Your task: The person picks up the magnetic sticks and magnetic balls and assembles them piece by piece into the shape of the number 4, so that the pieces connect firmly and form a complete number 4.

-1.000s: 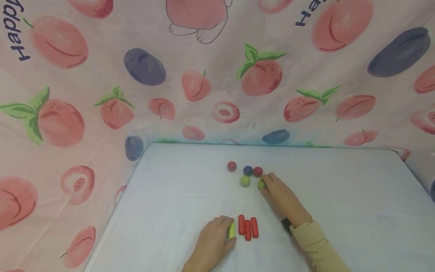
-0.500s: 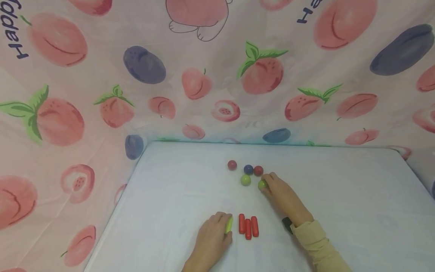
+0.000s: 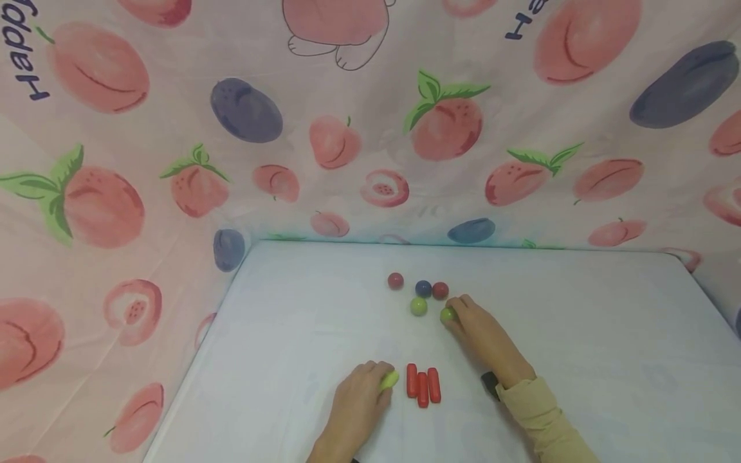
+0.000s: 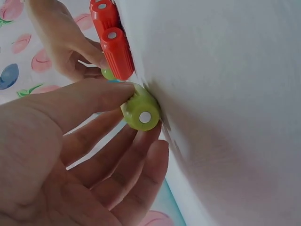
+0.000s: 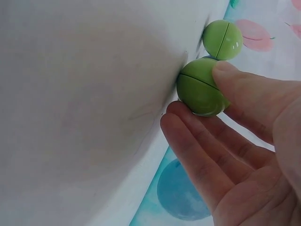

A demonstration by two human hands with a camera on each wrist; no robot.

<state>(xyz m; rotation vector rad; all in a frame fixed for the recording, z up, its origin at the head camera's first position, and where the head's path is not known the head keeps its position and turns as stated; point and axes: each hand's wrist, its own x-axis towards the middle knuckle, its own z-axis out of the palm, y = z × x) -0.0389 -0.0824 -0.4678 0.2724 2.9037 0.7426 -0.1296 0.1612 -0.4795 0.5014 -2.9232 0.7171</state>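
Note:
My left hand [image 3: 360,399] pinches a yellow-green toy rod [image 4: 141,110] between thumb and fingers, just above or on the table; its near end has a pale round disc. To its right lie several ribbed red rods [image 3: 423,390] side by side. Farther off, my right hand [image 3: 480,331] pinches a green ball [image 5: 200,89] with a seam line, low at the tabletop. A second green ball [image 5: 223,40] sits beyond it. In the head view that ball is left of my right fingers, near a blue ball [image 3: 424,289] and a red ball [image 3: 440,290].
Another red ball [image 3: 396,281] lies a little to the left of the group. The white-covered table [image 3: 278,360] ends at a fruit-printed cloth [image 3: 359,148] hanging behind and on the left.
My left hand has shifted slightly left with the yellow-green rod, which has turned from pointing straight ahead to a slant. My right hand stays at the green ball.

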